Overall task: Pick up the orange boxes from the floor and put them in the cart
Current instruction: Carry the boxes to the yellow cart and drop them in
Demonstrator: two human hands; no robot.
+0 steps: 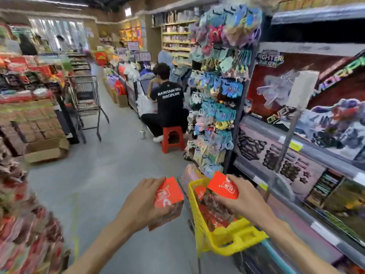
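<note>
**Two boxes up, cart waiting below**

Head view: each hand grips one orange box. The left hand (145, 202) is curled round the left box (167, 196), fingers wrapped under its lower edge, and holds it over the bare floor just beside the cart's left wall. The right hand (240, 200) clasps the right box (223, 187) from the side, thumb on its face, and holds it above the yellow cart (233, 240). More orange packs already lie inside; how full it is I cannot tell through the blur.

The step in hand looks like the drop-off. The right box sits nearly over the opening, so it should go first: lower it straight down onto the packs below, then loosen the fingers once it rests. The left box needs to travel right, over the rim, before it comes down; letting go early would send it to the floor. Lay both flat so they do not tip out.

A seated person (167, 103) on a red stool (171, 138) is well ahead in the aisle, clear of this work.
</note>
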